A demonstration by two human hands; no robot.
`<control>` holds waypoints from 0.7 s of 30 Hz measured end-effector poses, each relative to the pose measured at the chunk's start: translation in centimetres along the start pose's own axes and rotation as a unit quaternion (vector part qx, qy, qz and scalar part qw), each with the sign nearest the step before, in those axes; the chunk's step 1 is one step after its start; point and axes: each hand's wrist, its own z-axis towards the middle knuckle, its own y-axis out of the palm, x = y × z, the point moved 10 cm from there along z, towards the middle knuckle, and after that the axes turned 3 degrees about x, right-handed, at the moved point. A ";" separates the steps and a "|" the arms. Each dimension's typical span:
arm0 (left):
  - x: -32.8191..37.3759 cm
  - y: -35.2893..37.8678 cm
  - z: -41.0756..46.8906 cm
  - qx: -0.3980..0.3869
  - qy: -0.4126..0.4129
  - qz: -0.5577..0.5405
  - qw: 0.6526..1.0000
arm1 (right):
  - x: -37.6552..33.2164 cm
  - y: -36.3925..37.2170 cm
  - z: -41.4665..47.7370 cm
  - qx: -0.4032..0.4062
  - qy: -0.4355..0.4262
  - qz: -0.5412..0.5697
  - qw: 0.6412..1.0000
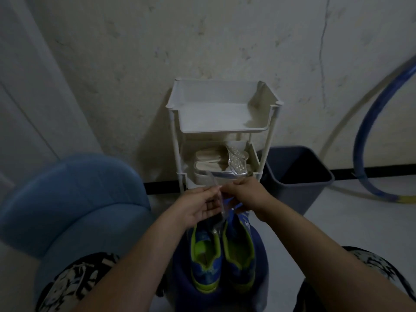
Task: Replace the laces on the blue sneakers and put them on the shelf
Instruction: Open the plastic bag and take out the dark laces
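Note:
Two blue sneakers with lime-green lining, the left sneaker [205,262] and the right sneaker [239,255], stand side by side on a dark blue stool [262,264] between my knees. Above their toes my left hand [198,207] and my right hand [244,195] both pinch a clear plastic packet [215,188] that hangs down between them; what is inside it is hard to make out. The white shelf rack [221,113] stands just beyond against the wall, with a bare top tray.
The rack's lower tier holds pale and silver sandals [225,164]. A dark bin [295,174] stands right of the rack, and a blue hoop [369,136] leans on the wall. A blue upholstered seat [74,199] is at my left.

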 end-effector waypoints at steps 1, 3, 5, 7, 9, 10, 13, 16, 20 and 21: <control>0.0 -0.1 0.0 0.000 0.001 0.003 1.000 | -0.1 0.3 -0.1 -0.010 -0.001 -0.002 1.000; 0.0 0.0 -0.1 -0.006 -0.002 0.020 1.000 | -0.2 0.8 -0.1 -0.024 -0.005 -0.009 1.000; 0.0 0.1 -0.2 -0.006 -0.002 0.031 0.999 | -0.2 0.9 0.1 -0.021 -0.005 -0.013 1.000; 0.3 -0.2 -0.2 0.013 0.014 0.035 0.999 | -0.3 0.8 0.3 -0.020 -0.004 -0.014 1.000; 0.7 -0.7 -0.2 0.035 0.036 0.041 0.998 | -0.4 0.8 0.2 -0.029 -0.002 -0.010 1.000; 1.0 -0.9 -0.3 0.043 0.049 0.049 0.997 | -0.3 0.8 0.1 -0.035 0.000 -0.008 0.999; 1.7 -1.2 -0.7 0.051 0.081 0.089 0.991 | -0.3 0.9 -0.1 -0.039 0.006 -0.016 0.999; 2.1 -1.2 -1.2 0.040 0.092 0.133 0.986 | -0.1 1.0 -0.2 -0.019 0.007 -0.021 1.000; 2.3 -1.5 -1.3 0.051 0.097 0.153 0.982 | -0.9 1.0 -0.5 0.034 -0.039 -0.029 0.998; 2.3 -1.7 -1.2 0.061 0.092 0.151 0.982 | -1.2 1.2 -0.5 0.031 -0.049 -0.026 0.998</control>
